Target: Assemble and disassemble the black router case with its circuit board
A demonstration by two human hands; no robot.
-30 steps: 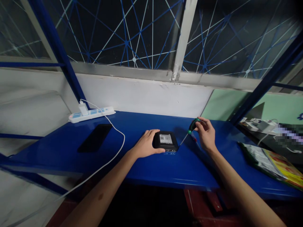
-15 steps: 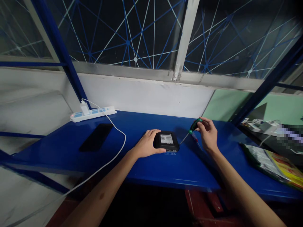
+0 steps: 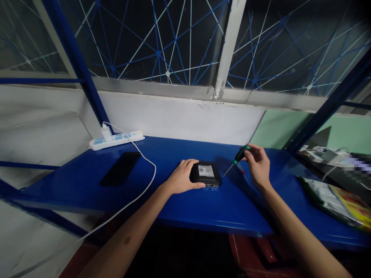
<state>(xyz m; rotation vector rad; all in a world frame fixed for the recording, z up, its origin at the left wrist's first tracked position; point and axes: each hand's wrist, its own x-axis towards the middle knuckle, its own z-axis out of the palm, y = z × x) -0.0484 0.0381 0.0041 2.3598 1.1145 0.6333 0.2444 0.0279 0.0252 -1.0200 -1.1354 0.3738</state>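
The left hand [image 3: 182, 178] lies flat against the black box [image 3: 205, 174] mid-worktop [image 3: 203, 204], fingers spread. The right hand [image 3: 257, 165] pinches a green-handled screwdriver [image 3: 236, 159], its tip beside the box's right edge.

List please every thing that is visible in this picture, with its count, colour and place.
Small box: one, black with a white label, middle of the table, under the left hand.
Screwdriver: one, green and black handle, tip near the box's right edge, in the right hand.
Phone: one, black, flat on the table's left part.
Power strip: one, white and blue, back left by the wall.
Cable: one, white, from the strip's plug over the front edge.
Printed bag: one, multicoloured, far right.
Table: one, blue.
Left hand: on the box.
Right hand: grips the screwdriver.
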